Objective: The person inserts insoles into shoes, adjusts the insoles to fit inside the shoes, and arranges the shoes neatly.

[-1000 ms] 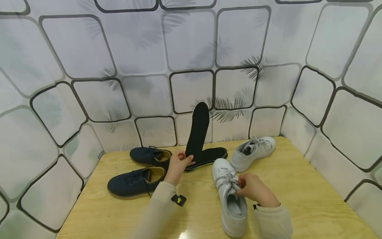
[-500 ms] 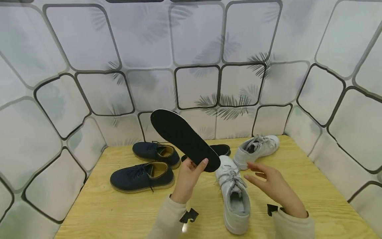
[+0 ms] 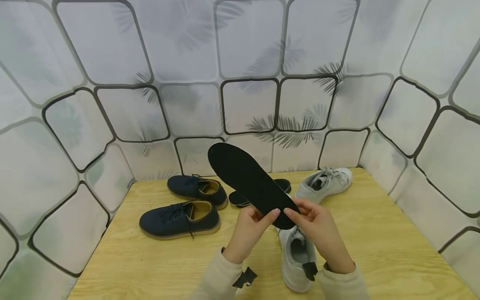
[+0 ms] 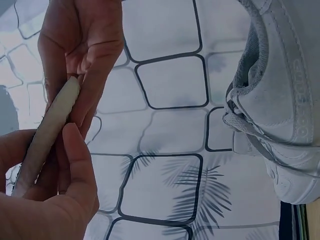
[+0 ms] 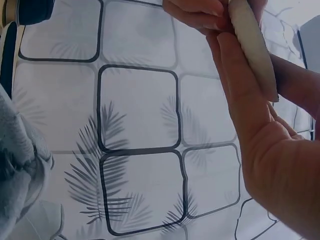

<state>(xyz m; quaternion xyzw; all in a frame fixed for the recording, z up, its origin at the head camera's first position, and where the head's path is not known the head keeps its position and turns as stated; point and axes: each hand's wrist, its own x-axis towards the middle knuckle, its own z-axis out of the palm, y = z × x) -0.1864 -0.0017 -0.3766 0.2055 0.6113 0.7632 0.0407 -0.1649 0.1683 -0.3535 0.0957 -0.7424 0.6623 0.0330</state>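
A black insole [image 3: 247,179] is held up in the air over the table, its broad end pointing to the upper left. My left hand [image 3: 249,231] pinches its lower end, thumb on the black face. Beside it my right hand [image 3: 318,229] pinches the same end, its thumb close to the left one. Both wrist views show the insole's pale edge [image 4: 47,135] between thumb and fingers. Below the hands stands a white sneaker [image 3: 298,258] with grey laces, its toe partly hidden by the insole and right hand.
Another white sneaker [image 3: 326,183] stands at the back right. Two navy lace-up shoes, one nearer [image 3: 180,218] and one farther [image 3: 196,189], stand at the left. More black insoles [image 3: 238,199] lie on the wooden table [image 3: 150,266] behind the raised one. A patterned backdrop [image 3: 195,108] surrounds the table.
My left hand has lifted the insole off the pile and brought it nearer, tilted leftward. The right hand has left the sneaker's laces and tongue and taken hold of the insole's lower end.
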